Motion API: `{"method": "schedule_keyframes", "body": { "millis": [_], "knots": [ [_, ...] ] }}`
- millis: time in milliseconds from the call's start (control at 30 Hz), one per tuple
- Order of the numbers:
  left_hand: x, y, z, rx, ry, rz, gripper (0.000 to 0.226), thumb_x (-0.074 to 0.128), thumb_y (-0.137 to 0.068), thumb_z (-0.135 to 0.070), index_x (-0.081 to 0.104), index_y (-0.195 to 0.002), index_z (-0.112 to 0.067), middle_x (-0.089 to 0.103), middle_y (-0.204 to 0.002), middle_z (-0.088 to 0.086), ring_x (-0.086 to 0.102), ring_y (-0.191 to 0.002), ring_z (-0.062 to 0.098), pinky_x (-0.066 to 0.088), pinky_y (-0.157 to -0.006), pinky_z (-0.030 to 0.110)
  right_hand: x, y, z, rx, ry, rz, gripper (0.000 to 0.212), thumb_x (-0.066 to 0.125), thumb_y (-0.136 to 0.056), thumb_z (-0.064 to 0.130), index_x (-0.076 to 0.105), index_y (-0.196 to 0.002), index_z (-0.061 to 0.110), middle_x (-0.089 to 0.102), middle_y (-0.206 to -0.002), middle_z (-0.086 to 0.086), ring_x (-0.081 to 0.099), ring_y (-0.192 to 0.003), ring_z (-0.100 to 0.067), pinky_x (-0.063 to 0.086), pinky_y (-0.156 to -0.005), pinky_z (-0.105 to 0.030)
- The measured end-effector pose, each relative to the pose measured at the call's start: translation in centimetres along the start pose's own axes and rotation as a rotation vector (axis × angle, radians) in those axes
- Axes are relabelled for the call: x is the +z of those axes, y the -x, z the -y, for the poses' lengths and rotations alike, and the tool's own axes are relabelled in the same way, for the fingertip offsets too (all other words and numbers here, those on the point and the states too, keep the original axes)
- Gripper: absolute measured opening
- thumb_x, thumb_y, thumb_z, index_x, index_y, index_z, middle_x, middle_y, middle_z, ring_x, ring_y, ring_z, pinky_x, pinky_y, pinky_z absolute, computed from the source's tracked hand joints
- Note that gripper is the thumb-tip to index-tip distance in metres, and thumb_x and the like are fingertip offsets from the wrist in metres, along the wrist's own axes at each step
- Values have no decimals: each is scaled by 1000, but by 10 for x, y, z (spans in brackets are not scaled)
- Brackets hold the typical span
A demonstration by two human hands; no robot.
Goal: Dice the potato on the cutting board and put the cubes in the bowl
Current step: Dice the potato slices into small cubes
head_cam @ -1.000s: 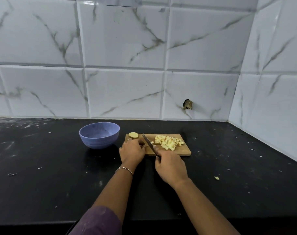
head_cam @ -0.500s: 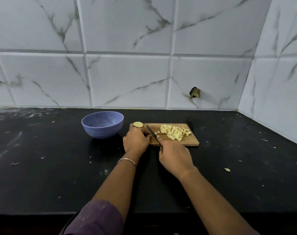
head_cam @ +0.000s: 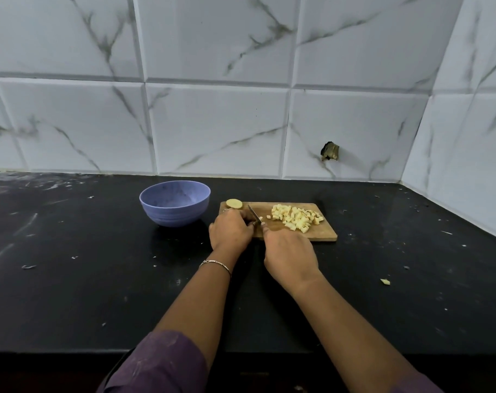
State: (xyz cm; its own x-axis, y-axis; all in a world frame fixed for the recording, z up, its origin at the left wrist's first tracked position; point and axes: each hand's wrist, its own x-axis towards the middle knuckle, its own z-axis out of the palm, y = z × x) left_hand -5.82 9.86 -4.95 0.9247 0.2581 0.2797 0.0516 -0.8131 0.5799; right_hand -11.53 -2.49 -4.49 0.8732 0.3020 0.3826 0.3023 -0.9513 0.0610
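Note:
A wooden cutting board (head_cam: 323, 235) lies on the black counter. A pile of pale potato cubes (head_cam: 296, 218) covers its right half, and a round potato end piece (head_cam: 234, 203) sits at its far left corner. My left hand (head_cam: 231, 231) curls over a potato piece on the board's left side; the piece is hidden under the fingers. Beside it, my right hand (head_cam: 289, 255) grips a knife (head_cam: 254, 215) whose blade points away and down to the board. An empty blue bowl (head_cam: 175, 202) stands left of the board.
The black counter (head_cam: 71, 293) carries small scraps, among them a potato bit (head_cam: 385, 282) at the right. White marble tiles form the back wall and a right side wall that meets it in a corner. A dark broken spot (head_cam: 330, 151) marks the back wall.
The view has tilted down and shifted slightly, so the board and bowl sit higher in the frame. Both hands stay at the board's left side with the knife at the potato.

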Motion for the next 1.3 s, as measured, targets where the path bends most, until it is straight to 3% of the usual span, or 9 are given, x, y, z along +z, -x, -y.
{"method": "schedule_keyframes", "body": {
  "millis": [133, 267, 500, 700, 1300],
  "knots": [
    [1, 1, 0, 8, -11, -8, 19, 62, -91, -35, 73, -105, -28, 69, -109, 2, 60, -111, 24, 44, -93, 36, -2, 3, 1, 41, -1, 13, 59, 46, -102, 12, 25, -156, 24, 53, -83, 2, 51, -71, -14, 42, -58, -28],
    [0, 2, -1, 9, -13, -17, 19, 62, -91, -34, 73, -104, -26, 69, -110, 3, 60, -111, 24, 44, -93, 36, 0, 5, -1, 66, -12, 4, 60, 45, -102, 11, 24, -157, 25, 62, -91, 1, 61, -81, -16, 45, -61, -29],
    [1, -1, 0, 0, -11, -6, 23, 64, -90, -42, 74, -106, -29, 70, -107, -2, 61, -108, 20, 45, -92, 36, -2, 9, -11, 147, -137, -45, 55, 45, -103, 19, 30, -155, 31, 66, -98, 3, 62, -87, -15, 49, -68, -30],
    [1, 0, -1, -5, 1, -7, 21, 64, -91, -39, 73, -107, -28, 70, -108, -2, 61, -108, 20, 44, -92, 37, -4, 13, -9, 89, -239, -92, 51, 46, -104, 28, 35, -153, 32, 65, -95, 5, 60, -86, -11, 55, -76, -30],
    [-1, 1, -1, -11, 8, 19, 19, 61, -91, -35, 72, -107, -33, 70, -109, 0, 60, -110, 21, 40, -95, 36, 0, 4, -1, 3, -84, -30, 58, 46, -102, 13, 27, -156, 22, 64, -94, 1, 62, -82, -15, 45, -63, -27]
  ]
}}
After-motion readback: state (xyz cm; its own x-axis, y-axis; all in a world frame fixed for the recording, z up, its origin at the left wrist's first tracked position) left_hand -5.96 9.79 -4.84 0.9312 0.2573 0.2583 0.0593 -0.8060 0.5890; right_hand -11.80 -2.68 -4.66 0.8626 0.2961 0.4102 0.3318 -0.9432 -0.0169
